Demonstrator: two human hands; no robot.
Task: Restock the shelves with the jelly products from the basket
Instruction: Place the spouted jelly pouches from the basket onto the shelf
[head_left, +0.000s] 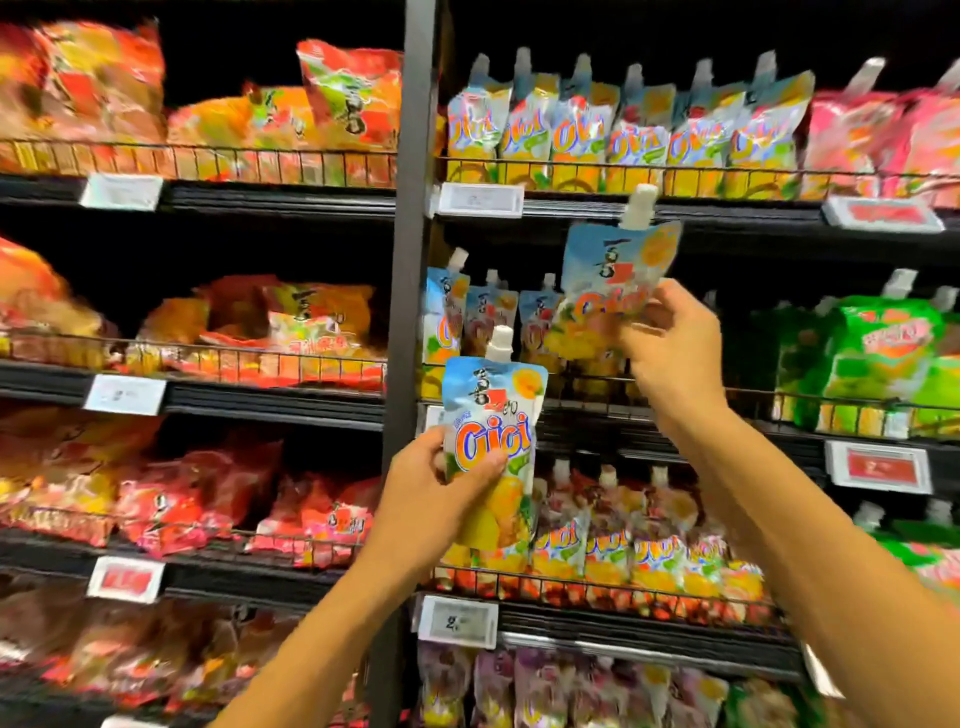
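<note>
The left hand (436, 488) has its fingers curled around a spouted jelly pouch (493, 410), upright in front of the shelf post (410, 260). The right hand (675, 348) pinches a second jelly pouch (615, 270) by its lower part, raised above the middle shelf (701, 431), just beside a row of similar pouches (483, 317).

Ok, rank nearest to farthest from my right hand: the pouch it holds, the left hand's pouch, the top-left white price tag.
From the right hand:
1. Held pouch, in its grip.
2. Second pouch in left hand, lower left.
3. White price tag, upper left.
</note>
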